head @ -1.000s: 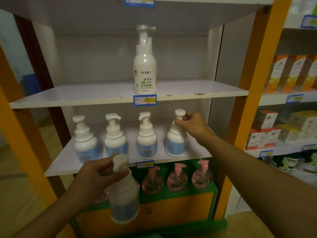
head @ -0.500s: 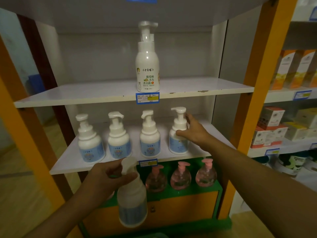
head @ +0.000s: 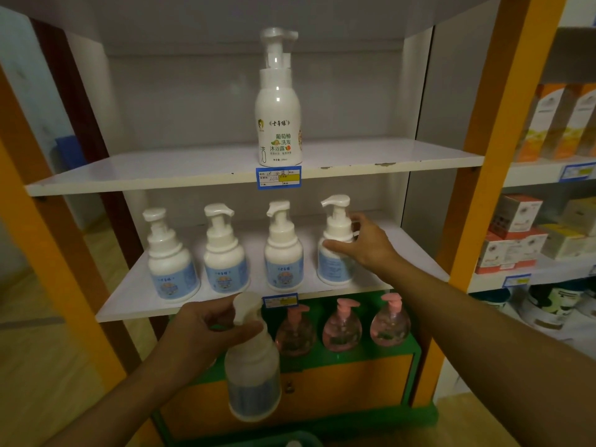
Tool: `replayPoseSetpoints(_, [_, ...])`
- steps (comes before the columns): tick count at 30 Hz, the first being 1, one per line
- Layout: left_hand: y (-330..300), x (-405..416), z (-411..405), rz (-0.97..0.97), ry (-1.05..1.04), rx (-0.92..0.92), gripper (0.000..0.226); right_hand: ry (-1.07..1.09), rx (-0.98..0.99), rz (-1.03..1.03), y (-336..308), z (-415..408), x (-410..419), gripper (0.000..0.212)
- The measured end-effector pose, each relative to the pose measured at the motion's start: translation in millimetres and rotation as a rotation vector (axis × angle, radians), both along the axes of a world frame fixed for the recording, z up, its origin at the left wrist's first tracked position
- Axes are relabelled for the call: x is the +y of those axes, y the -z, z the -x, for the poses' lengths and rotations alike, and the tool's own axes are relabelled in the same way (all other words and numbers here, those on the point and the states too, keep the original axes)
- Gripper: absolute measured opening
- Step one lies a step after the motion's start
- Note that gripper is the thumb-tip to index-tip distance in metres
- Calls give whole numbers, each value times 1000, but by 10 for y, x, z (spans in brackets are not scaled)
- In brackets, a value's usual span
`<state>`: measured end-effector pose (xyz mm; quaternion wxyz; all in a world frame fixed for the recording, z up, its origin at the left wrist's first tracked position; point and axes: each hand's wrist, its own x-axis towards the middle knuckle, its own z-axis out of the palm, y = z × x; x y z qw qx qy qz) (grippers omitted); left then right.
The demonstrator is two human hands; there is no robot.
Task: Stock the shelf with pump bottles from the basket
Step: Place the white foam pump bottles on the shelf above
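Observation:
My left hand (head: 206,330) grips a white pump bottle with a blue label (head: 253,382) by its neck, holding it upright in front of and below the middle shelf (head: 406,250). On that shelf stand several matching bottles in a row (head: 224,262). My right hand (head: 367,243) holds the rightmost one (head: 333,269), with the thumb on its shoulder and the fingers behind its neck. A green basket rim (head: 280,438) shows at the bottom edge; its contents are hidden.
A taller white pump bottle (head: 279,124) stands alone on the upper shelf (head: 161,169). Three pink bottles (head: 342,327) sit on the green ledge below. An orange upright (head: 483,156) bounds the right side, with boxed goods (head: 516,233) beyond it.
My right hand slid from the rightmost bottle's pump head down to its shoulder, and the pump now points left. My left hand kept its bottle in roughly the same place.

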<state>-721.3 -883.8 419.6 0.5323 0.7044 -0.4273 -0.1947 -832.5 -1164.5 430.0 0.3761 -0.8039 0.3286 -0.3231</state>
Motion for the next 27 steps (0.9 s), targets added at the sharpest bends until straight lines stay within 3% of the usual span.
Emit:
replayPoseSetpoints(5, [7, 23, -13, -7, -8, -39, 26, -134, 4, -26, 2, 70, 26, 66])
replayPoseSetpoints(10, [12, 35, -8, -12, -11, -24, 21, -31, 53, 32, 33, 18, 6, 102])
replayPoseSetpoints(14, [51, 46, -14, -37, -2, -4, 27, -83, 53, -22, 1, 56, 43, 68])
replayPoseSetpoints(20, [117, 31, -59, -61, -4, -14, 33, 3, 1, 2, 101, 46, 37, 80])
replayPoseSetpoints(27, [107, 10, -42, -59, -1, -4, 27, -48, -29, 3, 133, 31, 20, 69])
